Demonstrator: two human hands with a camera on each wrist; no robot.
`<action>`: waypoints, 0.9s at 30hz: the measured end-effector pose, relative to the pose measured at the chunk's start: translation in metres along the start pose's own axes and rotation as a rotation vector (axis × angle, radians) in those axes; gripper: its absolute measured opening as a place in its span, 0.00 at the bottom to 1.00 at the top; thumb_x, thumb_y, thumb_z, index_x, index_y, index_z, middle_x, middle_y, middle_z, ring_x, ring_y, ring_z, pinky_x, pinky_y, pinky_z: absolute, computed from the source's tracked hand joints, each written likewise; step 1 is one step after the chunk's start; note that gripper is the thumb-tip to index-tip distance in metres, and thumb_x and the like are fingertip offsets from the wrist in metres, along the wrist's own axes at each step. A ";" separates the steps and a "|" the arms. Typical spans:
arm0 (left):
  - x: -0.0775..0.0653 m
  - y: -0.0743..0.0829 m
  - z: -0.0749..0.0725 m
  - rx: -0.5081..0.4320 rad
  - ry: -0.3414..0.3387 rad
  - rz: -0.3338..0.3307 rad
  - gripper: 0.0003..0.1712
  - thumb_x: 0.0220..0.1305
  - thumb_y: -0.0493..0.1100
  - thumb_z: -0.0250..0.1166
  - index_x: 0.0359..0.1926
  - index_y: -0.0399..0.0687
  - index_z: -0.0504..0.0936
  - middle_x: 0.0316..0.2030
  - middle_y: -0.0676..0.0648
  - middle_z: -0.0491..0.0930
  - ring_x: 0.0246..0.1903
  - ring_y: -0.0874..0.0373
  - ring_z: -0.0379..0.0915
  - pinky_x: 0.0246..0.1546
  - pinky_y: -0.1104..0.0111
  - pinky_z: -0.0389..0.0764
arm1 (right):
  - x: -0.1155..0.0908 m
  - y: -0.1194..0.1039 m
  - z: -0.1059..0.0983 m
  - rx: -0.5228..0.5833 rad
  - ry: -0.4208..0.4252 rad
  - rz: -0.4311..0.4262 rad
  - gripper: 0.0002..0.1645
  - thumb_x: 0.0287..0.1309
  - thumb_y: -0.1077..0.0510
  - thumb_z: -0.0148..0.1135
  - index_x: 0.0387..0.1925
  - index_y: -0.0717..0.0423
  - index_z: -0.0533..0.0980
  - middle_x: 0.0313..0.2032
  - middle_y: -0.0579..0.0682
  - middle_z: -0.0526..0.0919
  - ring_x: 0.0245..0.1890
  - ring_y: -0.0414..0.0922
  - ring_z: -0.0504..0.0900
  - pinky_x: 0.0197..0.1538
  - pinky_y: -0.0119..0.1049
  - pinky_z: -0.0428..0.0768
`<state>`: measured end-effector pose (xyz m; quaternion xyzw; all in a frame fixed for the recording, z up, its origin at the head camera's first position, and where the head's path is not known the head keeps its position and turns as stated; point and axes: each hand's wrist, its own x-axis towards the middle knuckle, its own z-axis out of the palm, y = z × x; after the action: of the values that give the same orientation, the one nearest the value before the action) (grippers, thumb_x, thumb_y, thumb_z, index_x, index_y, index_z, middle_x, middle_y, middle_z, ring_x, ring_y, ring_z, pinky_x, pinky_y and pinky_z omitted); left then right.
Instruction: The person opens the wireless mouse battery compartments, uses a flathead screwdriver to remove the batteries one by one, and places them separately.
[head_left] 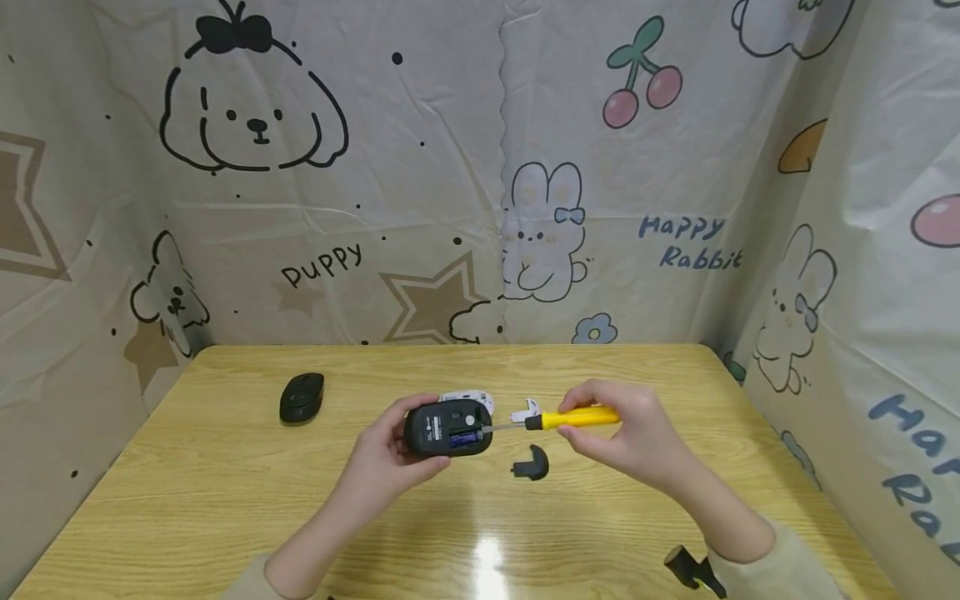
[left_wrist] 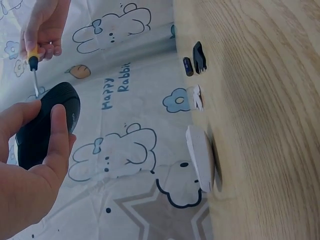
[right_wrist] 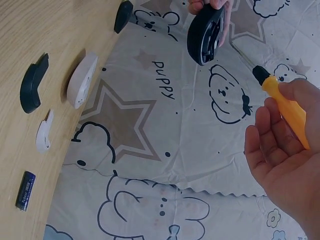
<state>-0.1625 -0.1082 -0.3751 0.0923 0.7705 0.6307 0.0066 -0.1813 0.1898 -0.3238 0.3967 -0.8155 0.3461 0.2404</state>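
My left hand (head_left: 386,442) grips a black computer mouse (head_left: 420,440) with its underside turned up. Its battery compartment lies uncovered, with a blue battery (head_left: 467,437) inside. A screwdriver (head_left: 581,417) with a yellow handle is pinched by the fingers of my right hand (head_left: 630,429). Its metal tip points left at the compartment's edge; whether it touches, I cannot tell. In the right wrist view, the held mouse (right_wrist: 202,35) and screwdriver (right_wrist: 285,107) are above the table. A black battery cover (head_left: 532,463) lies on the table between my hands.
Behind the held mouse is a white mouse (head_left: 468,397), with a white cover (head_left: 527,410) to its right. A loose battery (right_wrist: 25,190) lies on the wooden table (head_left: 187,500). Another black mouse (head_left: 302,397) sits far left. Printed cloth (head_left: 420,167) encloses the table.
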 end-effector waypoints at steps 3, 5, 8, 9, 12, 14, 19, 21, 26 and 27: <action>0.000 0.001 0.001 0.021 0.010 0.005 0.42 0.43 0.31 0.75 0.61 0.58 0.71 0.50 0.40 0.76 0.40 0.53 0.80 0.39 0.70 0.83 | -0.001 0.002 0.003 -0.013 -0.013 -0.013 0.18 0.39 0.65 0.74 0.34 0.51 0.79 0.32 0.45 0.84 0.27 0.36 0.76 0.30 0.24 0.79; -0.001 0.002 0.001 0.039 0.019 0.011 0.42 0.43 0.31 0.75 0.61 0.57 0.71 0.49 0.41 0.76 0.40 0.54 0.80 0.38 0.70 0.83 | -0.002 0.004 0.005 -0.016 -0.019 -0.043 0.17 0.39 0.65 0.74 0.35 0.51 0.79 0.32 0.45 0.83 0.27 0.37 0.77 0.31 0.23 0.78; -0.001 0.003 0.002 0.061 0.025 0.020 0.42 0.43 0.31 0.75 0.61 0.56 0.71 0.49 0.41 0.77 0.40 0.54 0.80 0.38 0.70 0.83 | -0.003 0.006 0.008 -0.015 -0.026 -0.075 0.17 0.39 0.65 0.73 0.35 0.52 0.78 0.32 0.45 0.83 0.28 0.37 0.77 0.32 0.21 0.78; -0.001 0.004 0.002 0.067 0.027 0.022 0.42 0.43 0.31 0.75 0.61 0.56 0.71 0.49 0.41 0.77 0.40 0.54 0.80 0.38 0.70 0.83 | -0.003 0.007 0.009 -0.017 -0.029 -0.081 0.17 0.40 0.65 0.73 0.35 0.52 0.78 0.32 0.45 0.83 0.28 0.37 0.78 0.32 0.21 0.78; -0.001 0.005 0.002 0.082 0.030 0.027 0.42 0.43 0.30 0.75 0.61 0.58 0.71 0.49 0.42 0.77 0.40 0.53 0.80 0.38 0.70 0.83 | -0.003 0.007 0.009 -0.028 -0.038 -0.083 0.18 0.40 0.65 0.73 0.35 0.52 0.78 0.33 0.44 0.83 0.28 0.37 0.78 0.33 0.20 0.78; -0.001 0.006 0.003 0.095 0.034 0.034 0.42 0.43 0.30 0.75 0.60 0.59 0.72 0.49 0.42 0.78 0.40 0.53 0.80 0.37 0.71 0.83 | -0.002 0.006 0.009 -0.037 -0.044 -0.081 0.17 0.40 0.65 0.73 0.35 0.52 0.77 0.33 0.43 0.82 0.28 0.37 0.78 0.34 0.21 0.78; -0.002 0.006 0.004 0.122 0.044 0.063 0.42 0.42 0.30 0.75 0.59 0.62 0.72 0.49 0.43 0.79 0.41 0.54 0.81 0.37 0.71 0.83 | 0.000 0.004 0.009 -0.061 -0.058 -0.103 0.17 0.40 0.66 0.72 0.35 0.53 0.77 0.33 0.44 0.82 0.30 0.38 0.79 0.35 0.21 0.79; -0.002 0.006 0.005 0.127 0.046 0.077 0.42 0.42 0.30 0.75 0.58 0.63 0.72 0.49 0.43 0.79 0.41 0.54 0.81 0.37 0.72 0.83 | 0.000 0.003 0.009 -0.074 -0.061 -0.119 0.17 0.39 0.66 0.72 0.35 0.54 0.77 0.33 0.44 0.82 0.30 0.38 0.79 0.36 0.21 0.79; -0.002 0.006 0.006 0.132 0.056 0.103 0.42 0.41 0.30 0.75 0.58 0.61 0.73 0.49 0.44 0.79 0.40 0.55 0.81 0.37 0.72 0.83 | 0.003 -0.001 0.010 -0.123 -0.066 -0.164 0.17 0.38 0.65 0.73 0.34 0.55 0.77 0.33 0.46 0.83 0.30 0.39 0.80 0.36 0.20 0.80; -0.002 0.006 0.007 0.134 0.060 0.107 0.42 0.41 0.30 0.75 0.58 0.61 0.73 0.48 0.44 0.80 0.40 0.55 0.81 0.36 0.72 0.83 | 0.003 -0.002 0.011 -0.136 -0.065 -0.174 0.17 0.37 0.65 0.73 0.34 0.56 0.77 0.33 0.46 0.83 0.30 0.39 0.80 0.36 0.21 0.80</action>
<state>-0.1588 -0.1009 -0.3708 0.1145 0.8048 0.5797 -0.0565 -0.1827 0.1796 -0.3279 0.4599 -0.8069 0.2549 0.2692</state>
